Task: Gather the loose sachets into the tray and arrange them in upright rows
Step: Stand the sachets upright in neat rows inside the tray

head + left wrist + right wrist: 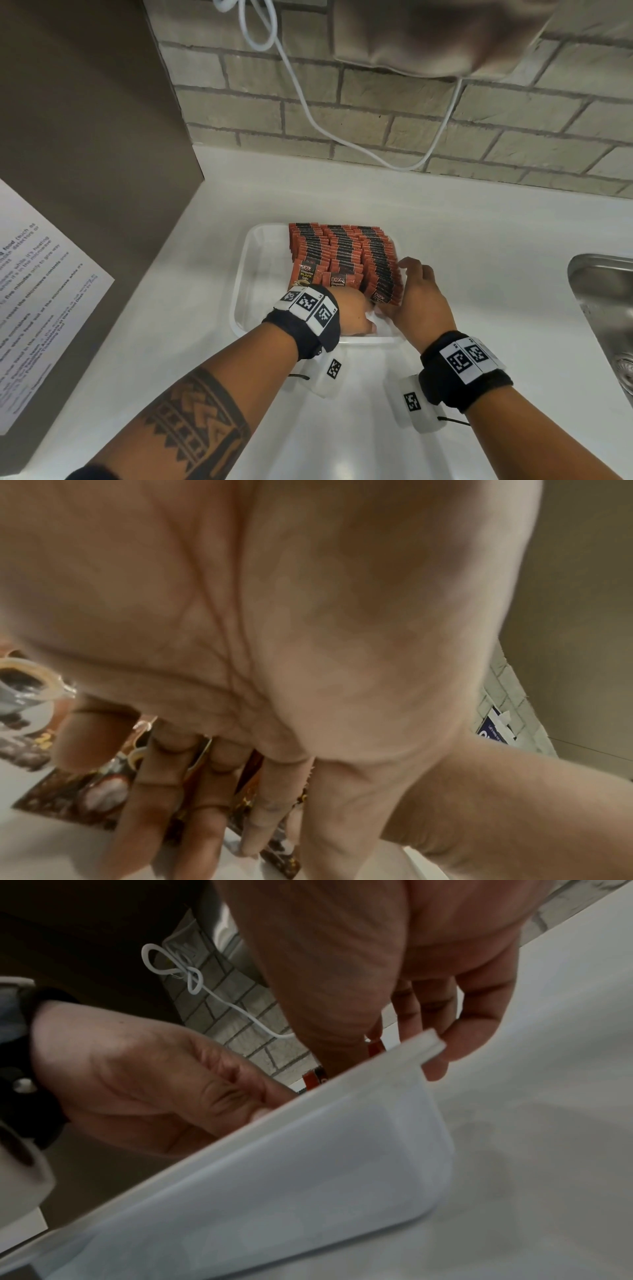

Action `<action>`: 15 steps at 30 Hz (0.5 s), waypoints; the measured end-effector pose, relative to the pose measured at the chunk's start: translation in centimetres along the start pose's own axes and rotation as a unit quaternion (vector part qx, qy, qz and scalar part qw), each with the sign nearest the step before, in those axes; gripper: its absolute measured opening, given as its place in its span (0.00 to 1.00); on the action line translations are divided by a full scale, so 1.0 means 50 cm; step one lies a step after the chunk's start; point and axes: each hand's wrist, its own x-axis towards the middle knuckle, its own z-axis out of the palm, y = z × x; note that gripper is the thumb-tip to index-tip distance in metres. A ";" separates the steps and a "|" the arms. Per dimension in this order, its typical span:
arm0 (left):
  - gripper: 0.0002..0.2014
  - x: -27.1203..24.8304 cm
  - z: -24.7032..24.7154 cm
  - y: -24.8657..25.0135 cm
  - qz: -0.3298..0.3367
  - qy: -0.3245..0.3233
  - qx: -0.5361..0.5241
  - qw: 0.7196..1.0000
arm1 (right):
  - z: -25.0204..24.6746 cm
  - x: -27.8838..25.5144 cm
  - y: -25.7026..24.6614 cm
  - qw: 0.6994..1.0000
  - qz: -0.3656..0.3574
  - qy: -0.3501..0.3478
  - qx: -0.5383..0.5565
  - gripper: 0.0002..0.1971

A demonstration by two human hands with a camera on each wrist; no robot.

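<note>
The sachets [342, 253] stand packed in three upright rows across the far and right part of the white tray [245, 274], red with black bands along their tops. At the near end of the left and middle rows two sachets lean back, their printed faces showing. The tray sits on the white counter [479, 240], and its left strip, toward nine o'clock, holds nothing.

The left hand [352, 313] reaches over the tray's near rim and down inside it, at about six o'clock from the rows. From the left wrist view its fingers [192, 818] lie straight and spread against the faces of the sachets, pressing rather than grasping (the picture is blurred, so which sachets I cannot tell). The right hand [419, 298] lies at the tray's near right corner, fingers loosely extended along the outer side of the right-hand row; from the right wrist view its fingertips [441, 1064] hang over the rim, gripping nothing that I can see.

Further out, a brick wall [376, 102] stands at twelve o'clock with a white cable [308, 113] looping down it from a blurred beige object above. A steel sink [603, 308] shows at three o'clock. At nine o'clock a brown cabinet side carries a printed notice [44, 291].
</note>
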 end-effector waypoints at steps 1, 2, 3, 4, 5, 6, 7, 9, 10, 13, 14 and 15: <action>0.25 -0.002 -0.001 0.000 0.002 -0.002 -0.003 1.000 | 0.000 -0.001 -0.001 1.000 -0.001 0.000 -0.001 0.40; 0.25 -0.005 -0.002 -0.001 0.004 -0.006 -0.005 1.000 | 0.000 -0.002 -0.002 1.000 -0.001 0.001 -0.001 0.41; 0.25 -0.007 -0.004 -0.002 0.007 -0.009 -0.008 1.000 | 0.000 -0.003 -0.003 1.000 -0.001 0.001 0.000 0.41; 0.25 -0.010 -0.005 -0.003 0.010 -0.012 -0.009 1.000 | 0.000 -0.004 -0.003 1.000 0.000 0.001 0.000 0.42; 0.25 -0.013 -0.007 -0.003 0.012 -0.015 -0.009 1.000 | 0.000 -0.005 -0.004 1.000 0.001 -0.001 0.000 0.42; 0.25 -0.015 -0.008 -0.004 0.011 -0.018 -0.008 1.000 | 0.000 -0.006 -0.004 1.000 0.001 -0.003 0.000 0.42; 0.25 -0.018 -0.009 -0.004 0.008 -0.022 -0.007 1.000 | 0.001 -0.006 -0.004 1.000 0.002 -0.004 -0.001 0.43; 0.24 -0.022 -0.009 -0.010 -0.003 -0.023 -0.005 1.000 | 0.003 -0.006 -0.002 1.000 0.003 -0.008 -0.002 0.44; 0.23 -0.024 -0.007 -0.015 -0.007 -0.020 -0.009 1.000 | 0.004 -0.005 -0.002 1.000 0.004 -0.009 -0.002 0.45; 0.20 -0.027 -0.001 -0.036 -0.019 -0.003 -0.040 0.999 | 0.005 -0.004 -0.001 1.000 0.004 -0.010 0.001 0.45; 0.20 -0.028 0.001 -0.042 -0.023 0.004 -0.042 0.999 | 0.005 -0.004 -0.001 1.000 0.002 -0.009 0.002 0.44; 0.19 -0.030 0.002 -0.047 -0.026 0.011 -0.037 0.999 | 0.005 -0.003 -0.001 1.000 0.000 -0.008 0.003 0.44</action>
